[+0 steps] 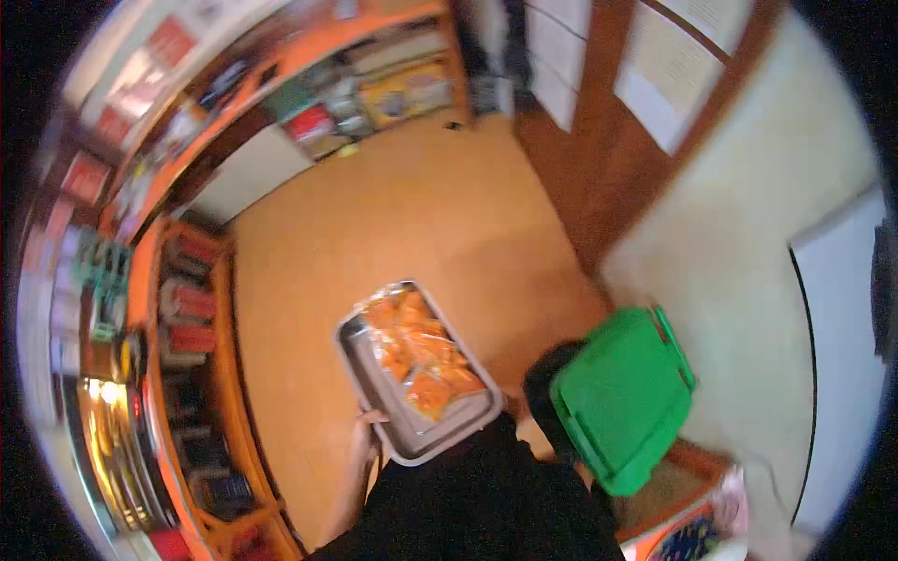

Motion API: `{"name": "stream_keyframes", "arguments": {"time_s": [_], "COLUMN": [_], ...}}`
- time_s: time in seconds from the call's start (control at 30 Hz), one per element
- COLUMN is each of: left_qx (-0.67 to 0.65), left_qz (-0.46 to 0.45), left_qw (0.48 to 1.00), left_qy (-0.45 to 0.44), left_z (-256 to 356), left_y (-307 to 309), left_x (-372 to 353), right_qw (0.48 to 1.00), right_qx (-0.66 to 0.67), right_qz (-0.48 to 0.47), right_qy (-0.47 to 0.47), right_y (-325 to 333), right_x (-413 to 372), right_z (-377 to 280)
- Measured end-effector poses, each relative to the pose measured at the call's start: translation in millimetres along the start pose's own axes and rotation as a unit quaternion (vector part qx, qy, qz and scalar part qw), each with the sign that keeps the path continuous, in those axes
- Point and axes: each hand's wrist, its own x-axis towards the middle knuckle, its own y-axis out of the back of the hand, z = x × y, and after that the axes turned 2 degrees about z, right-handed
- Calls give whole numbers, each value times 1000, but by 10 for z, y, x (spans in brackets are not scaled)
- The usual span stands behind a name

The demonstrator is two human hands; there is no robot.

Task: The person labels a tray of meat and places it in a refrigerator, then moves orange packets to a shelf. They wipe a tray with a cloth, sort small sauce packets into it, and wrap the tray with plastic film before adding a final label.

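Observation:
A rectangular metal tray (370, 369) is held out in front of my body, tilted in the view. My left hand (369, 420) grips its left rim near the close corner, with the fingers over the edge. In the tray lies a clear, shiny plastic bag (426, 351) with orange pieces inside, which look like marinated food. It covers the right and far part of the tray, and bare metal shows along the left side. My right hand cannot be made out; the tray's right corner is close to my dark clothing.
A green bin lid (627, 402) tops a dark bin to the right of the tray. Orange shelves (238, 402) with boxes run along the left, and another shelf unit (402, 47) stands at the back. Brown wooden floor (374, 206) lies ahead. A door (599, 140) with papers is at the upper right.

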Motion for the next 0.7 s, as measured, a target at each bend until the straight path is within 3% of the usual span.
{"name": "stream_keyframes", "arguments": {"time_s": [0.07,0.2,0.3,0.37,0.47,0.53,0.57,0.63,0.67,0.7], "left_qx": [-11,-53,-97,-103,-86,-108,-121,-72,-42,-48], "left_qz": [58,56,31,7,9,37,39,12,-2,18], "left_qw": [998,997,995,993,993,990,986,988,989,984], "left_qy": [21,29,-6,-56,-80,-88,-106,-138,-145,-170], "left_z": [53,-49,-154,-314,-387,-247,-160,-48,-48,7], "left_y": [-68,-93,-66,-41,-42,-109,-73,30,53,38], "left_x": [-104,-175,-125,-114,-115,-216,-233,-147,-106,-126], "right_qw": [1000,996,964,886,840,728,713,680,662,680], "right_qx": [-7,9,211,330,278,65,57,-80,-71,-78], "right_qz": [-28,-88,-38,-14,-84,-29,-26,108,109,105], "right_qy": [2,23,156,327,458,682,698,721,738,721], "right_y": [60,507,1310,1731,2013,2049,1968,1629,1524,1460], "right_x": [11,117,100,5,-454,-737,-846,-777,-747,-753], "right_z": [18,-307,-1684,-2819,-4186,-4862,-5068,-5438,-5546,-5627]}}
